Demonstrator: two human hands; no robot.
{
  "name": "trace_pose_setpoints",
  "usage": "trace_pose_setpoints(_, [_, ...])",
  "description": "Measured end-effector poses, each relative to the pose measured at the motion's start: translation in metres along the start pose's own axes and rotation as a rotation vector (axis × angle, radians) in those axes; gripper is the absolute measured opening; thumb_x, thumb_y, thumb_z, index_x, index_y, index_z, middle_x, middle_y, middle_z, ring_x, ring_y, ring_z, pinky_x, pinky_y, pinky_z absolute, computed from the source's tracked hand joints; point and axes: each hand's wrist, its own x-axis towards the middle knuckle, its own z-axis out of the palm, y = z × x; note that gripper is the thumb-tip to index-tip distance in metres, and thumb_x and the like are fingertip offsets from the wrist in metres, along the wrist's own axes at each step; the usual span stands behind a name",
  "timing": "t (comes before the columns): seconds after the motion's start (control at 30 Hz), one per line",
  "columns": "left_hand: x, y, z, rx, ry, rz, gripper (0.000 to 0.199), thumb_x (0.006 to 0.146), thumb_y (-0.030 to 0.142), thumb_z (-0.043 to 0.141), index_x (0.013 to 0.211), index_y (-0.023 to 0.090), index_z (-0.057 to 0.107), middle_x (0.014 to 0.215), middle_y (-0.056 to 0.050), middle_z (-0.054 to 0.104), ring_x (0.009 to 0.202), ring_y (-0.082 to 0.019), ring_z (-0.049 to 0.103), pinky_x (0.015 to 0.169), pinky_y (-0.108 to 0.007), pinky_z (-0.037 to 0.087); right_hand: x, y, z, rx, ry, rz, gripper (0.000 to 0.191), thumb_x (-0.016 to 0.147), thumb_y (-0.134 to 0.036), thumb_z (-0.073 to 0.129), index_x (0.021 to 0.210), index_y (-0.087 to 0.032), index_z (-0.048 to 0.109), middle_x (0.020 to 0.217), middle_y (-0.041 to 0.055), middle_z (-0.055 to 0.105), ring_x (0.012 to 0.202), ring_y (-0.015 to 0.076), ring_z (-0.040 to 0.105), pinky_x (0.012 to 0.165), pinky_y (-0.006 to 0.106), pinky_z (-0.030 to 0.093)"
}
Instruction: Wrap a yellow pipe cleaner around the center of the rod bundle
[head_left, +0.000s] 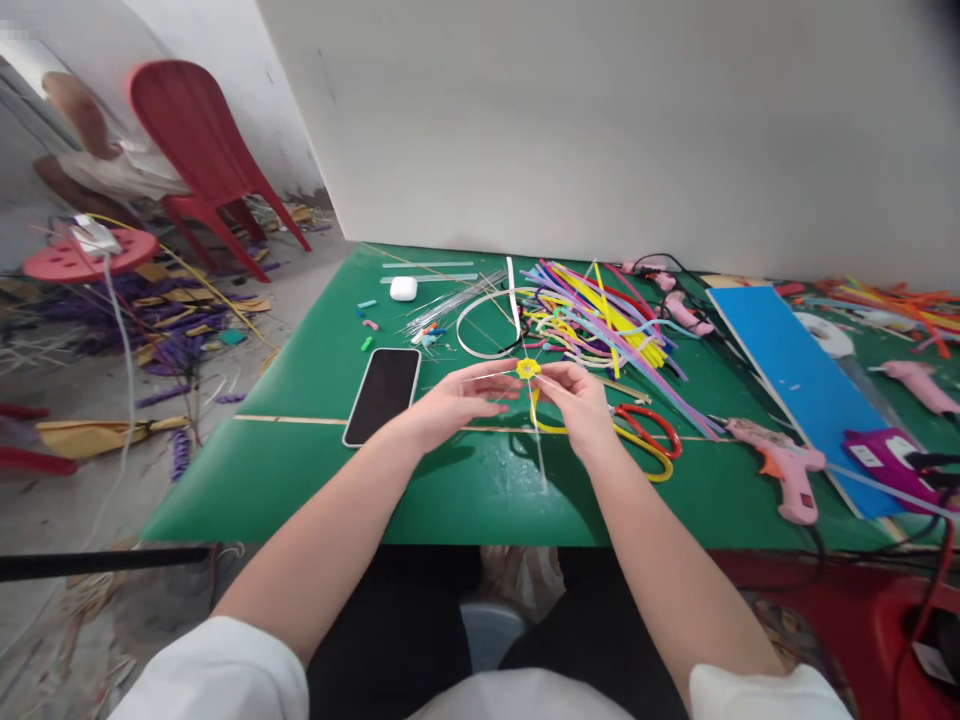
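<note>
A: Quick, R hand (581,405)?

B: Pinched, thumb to fingers, at the R edge of a small yellow flower-shaped piece w/ thin, pale wire-like spokes (528,369). Couldn't tell if it gripped the centre or a spoke!

A: And the L hand (461,400)?

B: Loose, thumb well apart from the fingers, fingertips just beside the piece. Grasping nothing I could make out, tho one spoke ran along the fingers.

A: So the piece hung between both, above the green tabletop (465,500). Handling?

B: Prob. v. light. Spokes looked springy and bendable, maybe slippery; centre likely softer. Best hold, IMO: the yellow centre, not the spoke tips.

A: Further out?

B: Red-and-yellow-handled scissors (674,436) near the R hand; black-screened phone w/ pale edge (383,397) by the L. Beyond, a heap of multicoloured fuzzy stems (626,325), approx. centre-back. Then, far R, a pale-pink glue gun (791,468) beside a flat blue rectangular board (787,365)!
</note>
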Motion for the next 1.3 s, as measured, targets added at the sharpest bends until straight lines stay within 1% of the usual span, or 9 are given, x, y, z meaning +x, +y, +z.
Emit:
trace_pose_setpoints(0.07, [-0.006,0.010,-0.015,-0.031,-0.141,-0.033,0.065,0.054,0.008,0.063,0.117,0.022,0.057,0.118,-0.009,0.059,0.117,-0.027,0.047,0.094,-0.038,0.040,0.000,-0.002,-0.004,0.021,-0.021,0.032,0.022,0.064,-0.034,0.069,0.079,-0.020,0.061,0.072,0.0001,0.067,0.068,0.0159,0.064,0.061,0.028,0.051])
trace_pose_setpoints(0.17, [-0.011,0.019,-0.029,-0.067,-0.228,-0.050,0.071,0.053,0.008,0.059,0.123,0.021,0.052,0.125,-0.010,0.054,0.122,-0.030,0.042,0.099,-0.042,0.036,0.000,-0.005,-0.008,0.086,-0.032,0.063,0.023,0.063,-0.033,0.070,0.079,-0.019,0.061,0.067,-0.0013,0.067,0.059,0.0127,0.062,0.056,0.025,0.050])
trace_pose_setpoints(0.33, [-0.007,0.013,-0.026,-0.025,-0.033,-0.072,0.042,0.069,0.016,0.059,0.110,0.013,0.061,0.110,-0.014,0.063,0.102,-0.025,0.060,0.090,-0.037,0.044,-0.001,-0.006,-0.008,0.150,-0.083,0.150,0.024,0.062,-0.034,0.072,0.078,-0.020,0.060,0.064,-0.0021,0.066,0.054,0.0111,0.061,0.053,0.024,0.049])
trace_pose_setpoints(0.4, [-0.004,0.008,-0.020,-0.011,-0.030,-0.123,0.036,0.075,0.022,0.057,0.109,0.012,0.061,0.104,-0.016,0.066,0.092,-0.024,0.064,0.084,-0.036,0.048,-0.002,-0.005,-0.007,0.127,-0.121,0.158,0.025,0.060,-0.034,0.072,0.076,-0.020,0.060,0.066,-0.0012,0.067,0.056,0.0117,0.061,0.053,0.024,0.049])
trace_pose_setpoints(0.5, [0.000,0.002,-0.011,-0.033,-0.066,-0.127,0.038,0.072,0.023,0.060,0.109,0.014,0.060,0.102,-0.014,0.066,0.084,-0.022,0.065,0.076,-0.035,0.051,-0.004,-0.003,-0.004,0.059,-0.159,0.124,0.024,0.060,-0.035,0.072,0.075,-0.019,0.063,0.067,0.0000,0.067,0.056,0.0120,0.060,0.052,0.024,0.048])
trace_pose_setpoints(0.67, [0.005,-0.007,-0.001,0.048,0.044,-0.082,0.031,0.069,0.028,0.068,0.097,0.016,0.061,0.076,-0.006,0.068,0.063,-0.015,0.064,0.061,-0.028,0.052,-0.005,-0.002,-0.003,-0.048,-0.183,0.076,0.019,0.062,-0.033,0.070,0.074,-0.019,0.065,0.067,0.0002,0.067,0.056,0.0125,0.059,0.054,0.026,0.048])
trace_pose_setpoints(0.93, [0.011,-0.019,0.002,0.132,0.245,-0.010,0.027,0.063,0.033,0.073,0.075,0.013,0.060,0.065,-0.003,0.067,0.063,-0.013,0.065,0.064,-0.026,0.051,-0.009,-0.002,-0.002,-0.248,-0.278,-0.031,0.017,0.070,-0.031,0.063,0.083,-0.020,0.064,0.081,0.0018,0.068,0.074,0.0161,0.064,0.070,0.031,0.051])
trace_pose_setpoints(1.03, [0.011,-0.021,0.002,0.118,0.297,0.028,0.028,0.062,0.033,0.074,0.075,0.013,0.059,0.064,-0.002,0.066,0.061,-0.013,0.064,0.062,-0.025,0.051,-0.012,-0.005,-0.004,-0.367,-0.363,-0.070,0.021,0.077,-0.029,0.055,0.096,-0.022,0.061,0.088,0.0019,0.066,0.070,0.0151,0.064,0.065,0.029,0.051])
trace_pose_setpoints(1.3, [0.010,-0.022,0.005,0.112,0.241,-0.005,0.031,0.066,0.032,0.071,0.089,0.015,0.061,0.067,-0.002,0.066,0.062,-0.012,0.063,0.060,-0.024,0.051,-0.014,-0.013,-0.014,-0.809,-0.403,-0.273,0.041,0.076,-0.012,0.049,0.115,-0.024,0.057,0.096,0.0041,0.061,0.059,0.0097,0.053,0.061,0.027,0.044])
